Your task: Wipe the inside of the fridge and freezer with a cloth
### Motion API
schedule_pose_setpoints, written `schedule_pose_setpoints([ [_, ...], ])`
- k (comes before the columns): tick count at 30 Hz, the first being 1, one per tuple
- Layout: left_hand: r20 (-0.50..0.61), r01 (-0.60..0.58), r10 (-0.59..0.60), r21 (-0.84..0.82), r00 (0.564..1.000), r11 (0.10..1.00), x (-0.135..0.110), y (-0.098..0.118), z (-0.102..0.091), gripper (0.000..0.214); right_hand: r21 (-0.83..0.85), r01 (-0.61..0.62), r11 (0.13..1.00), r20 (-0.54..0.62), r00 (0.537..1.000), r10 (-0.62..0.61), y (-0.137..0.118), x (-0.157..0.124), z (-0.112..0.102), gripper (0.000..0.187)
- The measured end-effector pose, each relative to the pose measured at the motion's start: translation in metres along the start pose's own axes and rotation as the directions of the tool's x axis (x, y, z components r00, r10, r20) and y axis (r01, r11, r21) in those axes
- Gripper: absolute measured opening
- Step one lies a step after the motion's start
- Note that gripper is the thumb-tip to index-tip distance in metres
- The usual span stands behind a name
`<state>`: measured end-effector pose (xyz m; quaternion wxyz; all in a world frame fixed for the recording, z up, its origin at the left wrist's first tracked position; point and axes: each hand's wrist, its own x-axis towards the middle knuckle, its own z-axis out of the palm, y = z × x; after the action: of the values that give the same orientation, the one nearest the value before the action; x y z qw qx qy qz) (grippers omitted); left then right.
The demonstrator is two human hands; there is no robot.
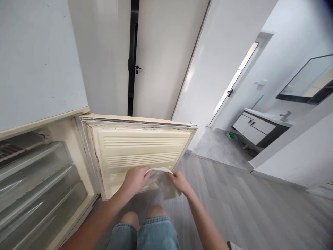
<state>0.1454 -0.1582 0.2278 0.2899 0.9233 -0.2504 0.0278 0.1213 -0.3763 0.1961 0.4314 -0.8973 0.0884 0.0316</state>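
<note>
A thin grey-white cloth (168, 187) is stretched between my two hands, its folded upper edge bowed slightly upward and the rest hanging down. My left hand (135, 177) is closed on one end of that edge. At the other end, my right hand (179, 181) pinches it between thumb and fingers. Both hands are in front of the open, cream-coloured refrigerator door (142, 142), above my knees. Dark stains run along the door's seal (94, 149). Whether the cloth touches the door cannot be made out.
The open compartment on the left holds several clear drawers (39, 187) below a frosty shelf (20, 146). Grey wood-look floor (221, 201) spreads to the right. Behind stand a white door (166, 59), a washbasin cabinet (256, 128), a mirror (307, 80) and a green dustpan (232, 136).
</note>
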Motion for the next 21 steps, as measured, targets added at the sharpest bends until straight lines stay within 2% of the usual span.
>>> schedule_pose_setpoints([
  [1,-0.016,-0.002,0.002,0.030,1.000,1.000,-0.004,0.009,0.002,0.041,0.216,-0.077,0.973,-0.025,0.996,0.085,0.005,0.003,0.013,0.034],
  [2,-0.018,-0.009,0.010,0.054,1.000,0.999,-0.009,0.018,0.008,0.042,0.440,-0.144,0.886,-0.010,0.986,0.166,0.008,0.004,0.026,0.036],
  [4,0.054,-0.058,0.054,0.087,0.997,0.994,-0.025,0.031,0.026,0.040,0.768,-0.231,0.597,0.126,0.969,0.212,0.011,0.004,0.048,0.037],
  [5,0.110,-0.088,0.078,0.081,0.991,0.993,-0.034,0.034,0.036,0.039,0.846,-0.259,0.465,0.198,0.964,0.177,0.011,0.002,0.057,0.037],
  [6,0.158,-0.130,0.121,0.047,0.980,0.990,-0.043,0.035,0.045,0.040,0.888,-0.274,0.369,0.244,0.961,0.129,0.011,-0.001,0.062,0.038],
  [8,0.249,-0.211,0.219,-0.059,0.943,0.976,-0.056,0.030,0.050,0.052,0.925,-0.265,0.273,0.259,0.964,0.056,0.011,-0.009,0.065,0.041],
  [9,0.268,-0.227,0.251,-0.118,0.930,0.967,-0.059,0.026,0.044,0.053,0.936,-0.244,0.254,0.241,0.970,0.044,0.012,-0.013,0.063,0.043],
  [11,0.249,-0.200,0.247,-0.199,0.936,0.959,-0.055,0.018,0.010,0.041,0.948,-0.196,0.249,0.194,0.980,0.035,0.014,-0.021,0.054,0.048],
  [13,0.004,-0.159,0.160,-0.114,0.987,0.981,-0.039,0.013,-0.048,0.038,0.954,-0.158,0.254,0.152,0.987,0.044,0.015,-0.026,0.040,0.052],
  [15,-0.198,-0.120,0.120,0.013,0.973,0.993,-0.012,0.012,-0.117,0.041,0.967,-0.080,0.242,0.060,0.994,0.089,0.008,-0.029,0.027,0.056],
  [17,-0.312,-0.094,0.132,0.132,0.941,0.987,0.023,0.012,-0.177,0.046,0.963,0.072,0.259,-0.119,0.979,0.168,-0.009,-0.030,0.019,0.059],
  [19,-0.245,-0.045,0.097,0.209,0.965,0.977,0.062,0.007,-0.216,0.051,0.890,0.262,0.374,-0.365,0.900,0.238,-0.035,-0.028,0.018,0.064],
  [21,-0.027,0.040,-0.035,0.261,0.999,0.964,0.098,-0.005,-0.232,0.056,0.715,0.387,0.582,-0.594,0.775,0.214,-0.067,-0.024,0.028,0.065],
])
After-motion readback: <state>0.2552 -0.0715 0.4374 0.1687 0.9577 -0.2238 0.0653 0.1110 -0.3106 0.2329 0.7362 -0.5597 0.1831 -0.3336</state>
